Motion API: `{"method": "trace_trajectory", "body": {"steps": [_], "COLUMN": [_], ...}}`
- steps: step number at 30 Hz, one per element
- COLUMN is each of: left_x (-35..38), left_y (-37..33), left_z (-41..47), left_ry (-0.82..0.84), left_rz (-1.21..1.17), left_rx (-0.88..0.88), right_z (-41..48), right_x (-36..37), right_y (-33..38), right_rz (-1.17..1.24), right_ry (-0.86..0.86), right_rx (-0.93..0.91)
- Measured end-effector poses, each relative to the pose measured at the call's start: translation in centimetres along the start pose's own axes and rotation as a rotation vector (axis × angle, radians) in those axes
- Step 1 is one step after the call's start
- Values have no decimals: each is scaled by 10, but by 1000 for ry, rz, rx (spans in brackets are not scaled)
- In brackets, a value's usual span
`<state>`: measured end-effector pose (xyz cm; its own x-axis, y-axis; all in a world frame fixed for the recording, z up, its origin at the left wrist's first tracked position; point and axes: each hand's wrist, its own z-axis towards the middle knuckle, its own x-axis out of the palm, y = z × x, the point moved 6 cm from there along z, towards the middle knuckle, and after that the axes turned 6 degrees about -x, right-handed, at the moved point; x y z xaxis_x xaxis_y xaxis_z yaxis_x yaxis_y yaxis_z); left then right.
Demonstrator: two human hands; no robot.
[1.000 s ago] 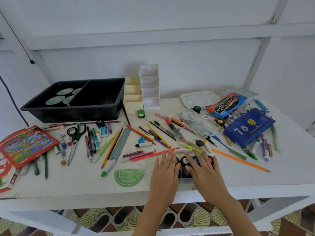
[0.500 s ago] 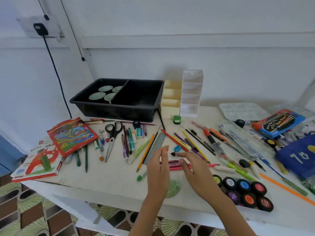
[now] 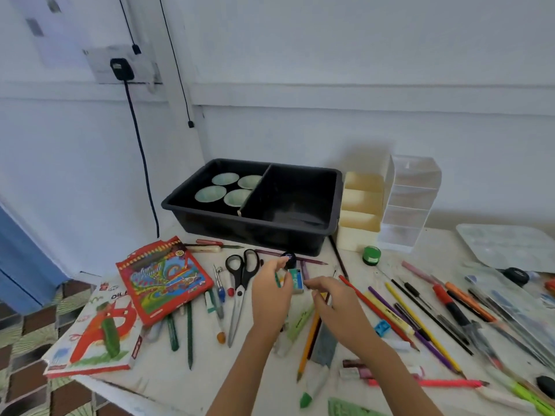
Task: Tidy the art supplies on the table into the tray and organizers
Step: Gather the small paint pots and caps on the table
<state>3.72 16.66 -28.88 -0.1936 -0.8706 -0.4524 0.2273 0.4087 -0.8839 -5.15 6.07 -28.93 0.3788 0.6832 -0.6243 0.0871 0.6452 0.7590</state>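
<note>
Art supplies (image 3: pixel 163 280) are nearly all loose on the table (image 3: pixel 168 379). The black tray (image 3: pixel 252 219) holds just four little dishes (image 3: pixel 210 193), and the organizers (image 3: pixel 359 226) look empty, so barely started imo. Left hand (image 3: pixel 271 298) is half-curled at the teal eraser (image 3: pixel 295 280), can't tell if it's gripping. Right hand (image 3: pixel 336 310) is loosely open beside it, holding nothing.

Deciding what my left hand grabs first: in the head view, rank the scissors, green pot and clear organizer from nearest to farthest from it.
1. Scissors, just left of the left hand.
2. Green pot, off to its right.
3. Clear organizer, back right.
</note>
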Motion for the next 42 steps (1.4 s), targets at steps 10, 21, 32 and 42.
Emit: {"method": "trace_trajectory", "body": {"steps": [10,21,32,42], "left_x": [31,33,45,75], "left_y": [24,-19,-32,-62], "left_z": [53,27,-8,-89], "left_ry": [133,46,231,259], "left_rz": [173,59,-172,-254], "left_rx": [30,237,180,131], "right_z": [23,40,12,-86], "right_x": [-16,-77,-89,-128], "right_y": [-35,-101,-102,-68], "right_rz": [-33,-324,53,267], "right_ry": [-145,-542,-684,-643], "right_rx": [125,567,426,316]}}
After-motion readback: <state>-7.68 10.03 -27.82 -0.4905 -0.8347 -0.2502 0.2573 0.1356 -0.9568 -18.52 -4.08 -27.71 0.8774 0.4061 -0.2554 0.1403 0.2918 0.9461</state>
